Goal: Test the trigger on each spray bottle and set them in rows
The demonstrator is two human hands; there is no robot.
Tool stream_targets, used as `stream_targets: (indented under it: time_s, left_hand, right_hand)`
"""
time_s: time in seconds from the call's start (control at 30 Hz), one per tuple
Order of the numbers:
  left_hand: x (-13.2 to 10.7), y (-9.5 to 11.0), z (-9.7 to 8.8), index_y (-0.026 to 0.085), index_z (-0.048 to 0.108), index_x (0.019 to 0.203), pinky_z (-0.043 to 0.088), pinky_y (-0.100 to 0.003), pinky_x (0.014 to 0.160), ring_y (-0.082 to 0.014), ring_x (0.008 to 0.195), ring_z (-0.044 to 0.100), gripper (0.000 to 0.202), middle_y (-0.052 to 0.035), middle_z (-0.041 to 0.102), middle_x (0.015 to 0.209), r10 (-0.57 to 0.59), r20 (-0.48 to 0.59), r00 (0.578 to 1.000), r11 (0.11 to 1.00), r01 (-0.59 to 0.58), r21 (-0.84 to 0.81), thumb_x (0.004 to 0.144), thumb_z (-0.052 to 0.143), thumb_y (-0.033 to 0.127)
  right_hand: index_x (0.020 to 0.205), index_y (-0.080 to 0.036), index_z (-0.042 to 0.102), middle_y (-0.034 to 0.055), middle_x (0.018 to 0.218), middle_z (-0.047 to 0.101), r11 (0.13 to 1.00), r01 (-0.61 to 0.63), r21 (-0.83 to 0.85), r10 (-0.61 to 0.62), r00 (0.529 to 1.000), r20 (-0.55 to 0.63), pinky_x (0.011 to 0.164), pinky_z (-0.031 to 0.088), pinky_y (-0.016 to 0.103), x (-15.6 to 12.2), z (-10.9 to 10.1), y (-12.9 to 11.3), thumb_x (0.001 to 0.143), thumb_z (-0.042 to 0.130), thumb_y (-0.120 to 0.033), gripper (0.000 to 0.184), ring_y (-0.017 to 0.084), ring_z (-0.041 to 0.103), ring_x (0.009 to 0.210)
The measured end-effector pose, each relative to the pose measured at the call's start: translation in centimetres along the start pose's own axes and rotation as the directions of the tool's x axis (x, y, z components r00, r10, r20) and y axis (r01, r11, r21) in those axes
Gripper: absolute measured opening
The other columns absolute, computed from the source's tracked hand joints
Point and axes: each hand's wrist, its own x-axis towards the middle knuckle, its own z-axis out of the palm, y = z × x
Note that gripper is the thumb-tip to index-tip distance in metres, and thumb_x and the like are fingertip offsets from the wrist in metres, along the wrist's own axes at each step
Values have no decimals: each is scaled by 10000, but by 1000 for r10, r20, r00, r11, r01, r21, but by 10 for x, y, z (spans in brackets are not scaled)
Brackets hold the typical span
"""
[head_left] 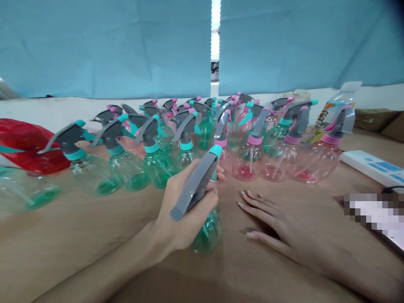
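A green spray bottle [206,235] with a grey and teal trigger head is gripped round its neck by my left hand [186,210], close to me at the middle of the table. The fingers wrap under the spray head, hiding the collar. To the right, my right hand [271,223] lies on the brown tabletop [233,265] with its fingers stretched out, holding nothing. Just beyond the hands stand a green spray bottle [158,166] with a teal collar and a pink spray bottle [251,162] with a pink collar, among several more of both colours.
At the far left lies a red plastic bag [28,147]. A clear drink bottle [334,107] stands at the back right, with a white device [372,166] in front of it and a blurred-out phone-like object [378,219] nearer. Behind hangs a blue cloth [126,46].
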Motion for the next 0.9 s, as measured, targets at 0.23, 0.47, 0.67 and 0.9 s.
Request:
stream_targets:
  time_s: [0.23, 0.47, 0.67, 0.9]
  left_hand:
    - [-1, 2, -1, 221, 531, 827, 412, -243, 587, -104, 605, 472, 101, 44, 562, 777, -9, -16, 1000, 999, 8, -36, 771, 505, 141]
    - [-2, -1, -1, 235, 523, 900, 386, -248, 552, -110, 567, 454, 172, 54, 512, 705, -33, 9, 999, 999, 34, -37, 761, 487, 141]
    - [-2, -1, 3, 235, 482, 860, 415, -243, 554, -117, 577, 469, 103, 53, 510, 701, -11, -47, 999, 999, 13, 48, 773, 474, 181]
    - [-1, 0, 5, 241, 491, 910, 408, -239, 525, -113, 537, 454, 160, 64, 473, 654, 5, -75, 997, 997, 1, 76, 767, 474, 171]
  right_hand:
    - [1461, -256, 335, 28, 1544, 268, 1000, -8, -21, 9, 999, 35, 1146, 239, 509, 0, -2, -2, 931, 433, -564, 620, 271, 254, 1410]
    - [1462, -266, 330, 24, 1545, 266, 1000, -3, -12, 4, 1000, 28, 1143, 238, 516, 0, -2, -2, 933, 440, -555, 612, 272, 240, 1413]
    - [1461, -221, 335, 40, 1543, 251, 999, -8, -49, 10, 999, 41, 1139, 252, 497, 1, -3, -3, 946, 407, -550, 614, 261, 239, 1412]
    - [1457, -224, 345, 41, 1540, 264, 999, 15, -50, -14, 1000, 18, 1134, 260, 506, 0, 0, -1, 943, 431, -534, 607, 266, 249, 1409]
